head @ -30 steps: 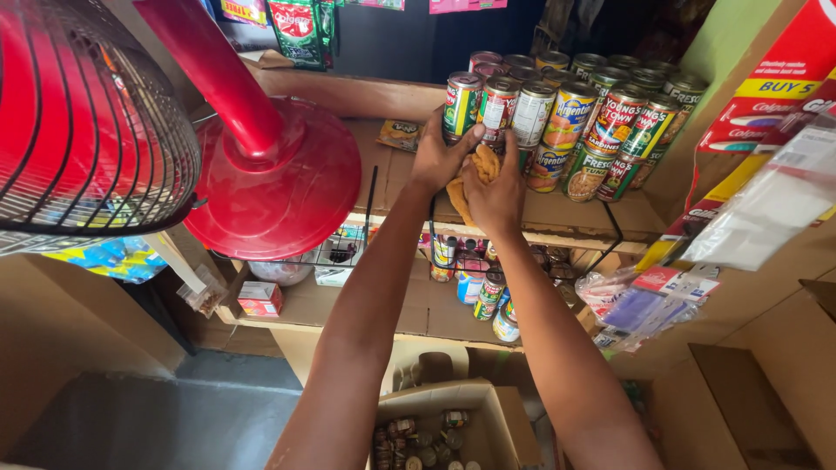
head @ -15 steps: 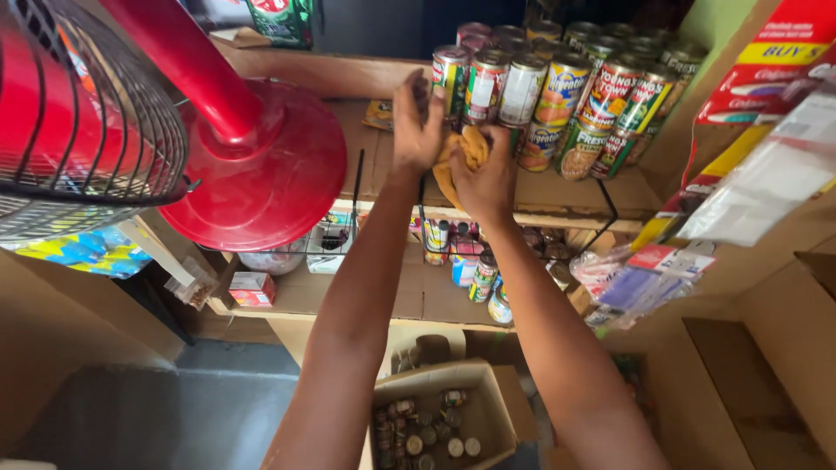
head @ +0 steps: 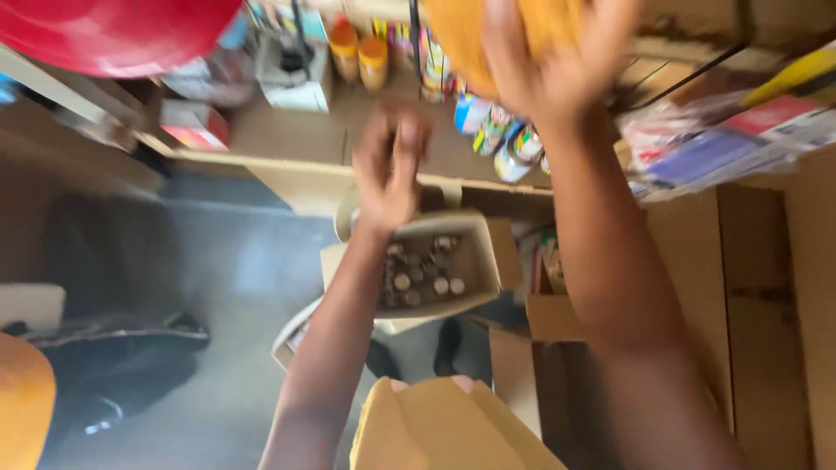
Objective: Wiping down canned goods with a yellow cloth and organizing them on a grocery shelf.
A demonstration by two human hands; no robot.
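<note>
- Two hands are raised in front of the shelf, both blurred by motion.
- The right hand (head: pixel 557 65) is high at the top of the view, its fingers curled round a yellow cloth (head: pixel 461 35); the cloth bulges out to the left of the fingers and runs off the top edge.
- The left hand (head: pixel 389 165) sits lower and to the left, well apart from the cloth. Its fingers are loosely bent; the blur is too heavy to tell whether anything is in it.
- Below the left hand stands an open cardboard box (head: pixel 488 261), with small round-topped jars (head: pixel 422 274) packed inside.
- Behind the hands, on the wooden shelf (head: pixel 287 139), stand small bottles and tins; two with orange caps (head: pixel 359 54) are side by side near the back, and a cluster of bright labelled tins (head: pixel 501 144) sits close to the shelf's front edge, just beside the right forearm.
- A red round fan base (head: pixel 113 30) fills the top left corner.
- Packets in clear wrap (head: pixel 723 139) lie at the right, above more brown cartons (head: pixel 766 305).
</note>
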